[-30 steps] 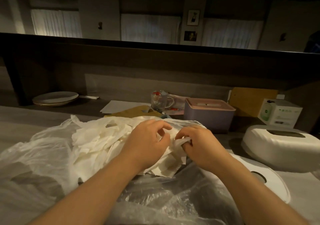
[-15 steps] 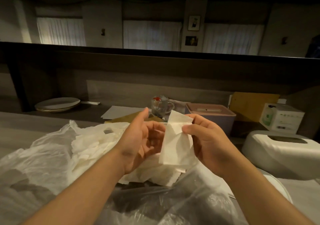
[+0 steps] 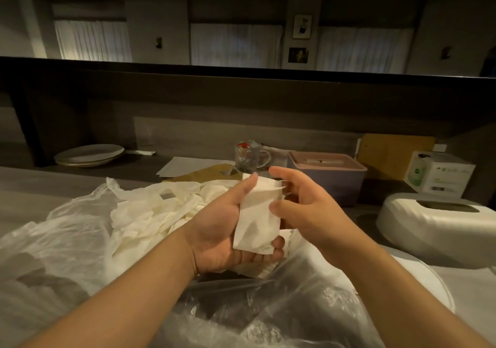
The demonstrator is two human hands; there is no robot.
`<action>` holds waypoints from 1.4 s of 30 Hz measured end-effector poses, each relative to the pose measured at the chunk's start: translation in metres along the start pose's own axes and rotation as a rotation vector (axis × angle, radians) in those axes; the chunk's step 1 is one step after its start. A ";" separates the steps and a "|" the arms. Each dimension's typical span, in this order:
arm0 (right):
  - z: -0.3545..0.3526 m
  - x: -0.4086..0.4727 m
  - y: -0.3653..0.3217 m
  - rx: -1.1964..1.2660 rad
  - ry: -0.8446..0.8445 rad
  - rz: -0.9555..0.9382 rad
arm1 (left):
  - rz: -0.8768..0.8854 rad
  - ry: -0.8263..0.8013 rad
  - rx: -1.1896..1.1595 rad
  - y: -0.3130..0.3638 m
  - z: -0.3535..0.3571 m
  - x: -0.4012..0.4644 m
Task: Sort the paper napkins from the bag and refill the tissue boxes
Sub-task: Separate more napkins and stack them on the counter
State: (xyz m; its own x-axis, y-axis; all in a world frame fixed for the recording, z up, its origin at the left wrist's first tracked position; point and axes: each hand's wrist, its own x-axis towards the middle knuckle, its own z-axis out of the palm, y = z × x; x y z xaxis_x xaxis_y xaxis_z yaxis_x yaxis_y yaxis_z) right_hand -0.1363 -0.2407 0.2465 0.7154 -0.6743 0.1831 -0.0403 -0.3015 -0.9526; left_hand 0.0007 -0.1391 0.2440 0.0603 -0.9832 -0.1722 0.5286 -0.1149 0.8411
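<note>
Nearest the camera, the clear plastic bag (image 3: 255, 312) lies crumpled and glossy over the table, thin film that will slide and rustle under any pull. Just above it the left hand (image 3: 222, 229) lies palm up, fingers fairly straight under a folded paper napkin (image 3: 257, 219), thumb laid along its left edge. The right hand (image 3: 303, 208) curls round the napkin's right side, thumb tip on its face and forefinger stretched over the top edge; whether its hidden fingers press the back is hard to tell.

The napkin is white, soft and nearly weightless, creased into a rough rectangle. It should crush or tear if squeezed, so a light pinch at the folded edges, with a flat palm beneath, seems the best hold.

Behind the hands a loose heap of napkins (image 3: 150, 213) spills from the bag's mouth, limp and rumpled. To the right sits a white tissue box (image 3: 440, 227), smooth, rounded, with an oval slot on top. Farther back stand a lilac box with a pink lid (image 3: 327, 176), a glass mug (image 3: 249, 157) and stacked plates (image 3: 88, 154).
</note>
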 end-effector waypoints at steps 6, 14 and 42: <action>0.007 0.005 0.001 -0.077 0.163 0.090 | -0.072 -0.080 0.187 -0.001 0.004 -0.008; 0.010 0.006 0.005 -0.065 0.163 0.049 | -0.101 -0.124 0.088 -0.002 -0.003 0.000; 0.007 0.003 0.017 -0.919 -0.186 -0.136 | 0.110 0.195 -0.400 0.023 -0.019 -0.005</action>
State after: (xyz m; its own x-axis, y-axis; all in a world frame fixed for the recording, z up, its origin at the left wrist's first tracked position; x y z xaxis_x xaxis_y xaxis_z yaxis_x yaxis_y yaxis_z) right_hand -0.1297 -0.2433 0.2292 0.8506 -0.5003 0.1615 -0.4257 -0.8357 -0.3470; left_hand 0.0283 -0.1340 0.2547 0.2729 -0.9369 -0.2185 0.7932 0.0907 0.6021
